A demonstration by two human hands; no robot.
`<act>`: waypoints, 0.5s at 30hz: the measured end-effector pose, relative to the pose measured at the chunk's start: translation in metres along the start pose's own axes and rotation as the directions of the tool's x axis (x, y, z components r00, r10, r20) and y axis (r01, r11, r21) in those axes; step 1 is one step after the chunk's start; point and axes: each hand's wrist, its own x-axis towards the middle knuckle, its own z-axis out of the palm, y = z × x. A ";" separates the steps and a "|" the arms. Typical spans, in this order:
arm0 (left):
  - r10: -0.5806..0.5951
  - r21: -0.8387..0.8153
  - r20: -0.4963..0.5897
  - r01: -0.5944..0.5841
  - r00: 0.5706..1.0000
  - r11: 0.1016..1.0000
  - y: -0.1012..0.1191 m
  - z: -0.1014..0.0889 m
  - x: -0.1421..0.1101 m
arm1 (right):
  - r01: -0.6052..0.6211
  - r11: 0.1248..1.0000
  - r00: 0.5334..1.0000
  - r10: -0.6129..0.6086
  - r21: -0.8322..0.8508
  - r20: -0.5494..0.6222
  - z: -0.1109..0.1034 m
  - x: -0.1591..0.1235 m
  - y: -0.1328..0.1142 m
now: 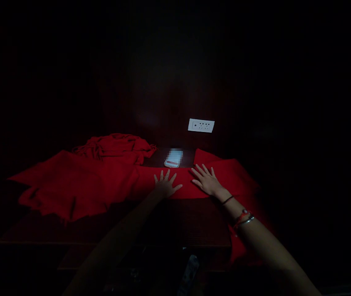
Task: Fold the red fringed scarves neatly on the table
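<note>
A long red cloth (181, 191) lies across a dark wooden table (194, 222). My left hand (165, 187) rests flat on its narrow middle stretch, fingers spread. To the right, my right hand (206, 181) also lies flat on the fabric with its fingers apart; bracelets circle that wrist. Leftward the cloth widens into a rumpled, uneven-edged spread, and on the right it hangs over the table's side. Just behind the hands lies a phone (173, 158) with a lit, blurred screen.
A bunched heap of red fabric with cords (116, 146) sits at the back left. A white wall socket (201, 125) is on the dark wall behind. Below the table's front edge a dim, patterned object (190, 271) shows. Most of the surroundings are too dark to make out.
</note>
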 end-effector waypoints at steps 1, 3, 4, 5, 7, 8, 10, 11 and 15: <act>-0.005 -0.001 0.013 0.005 1.000 1.000 -0.001 0.000 0.000 | 0.026 1.000 1.000 -0.026 -0.008 0.011 0.003 0.000 -0.003; -0.001 0.000 0.016 0.001 1.000 1.000 -0.003 0.001 0.000 | 0.005 0.999 0.999 -0.003 -0.034 0.048 0.010 -0.003 0.006; 0.005 0.001 0.010 -0.005 1.000 1.000 -0.004 0.001 0.000 | -0.031 0.998 0.997 0.035 -0.050 0.062 0.012 -0.006 0.017; 0.010 0.000 0.007 -0.010 1.000 1.000 -0.004 0.001 0.000 | -0.079 0.995 0.994 0.084 -0.065 0.072 0.014 -0.010 0.030; 0.011 -0.003 0.010 -0.011 1.000 1.000 -0.005 0.001 0.001 | -0.198 0.977 0.976 0.204 -0.084 0.075 0.017 -0.019 0.063; 0.008 -0.007 0.017 -0.008 1.000 1.000 -0.004 0.001 0.001 | -0.266 0.960 0.958 0.273 -0.085 0.087 0.018 -0.023 0.080; 0.005 -0.011 0.031 -0.004 1.000 1.000 -0.004 0.000 0.001 | -0.395 0.915 0.904 0.404 -0.086 0.138 0.020 -0.031 0.110; 0.005 -0.010 0.033 -0.004 0.999 1.000 -0.004 0.000 0.001 | -0.439 0.894 0.879 0.449 -0.092 0.160 0.021 -0.035 0.122; 0.011 -0.005 0.027 -0.011 1.000 1.000 -0.003 0.001 0.001 | -0.423 0.903 0.890 0.430 -0.079 0.153 0.023 -0.043 0.146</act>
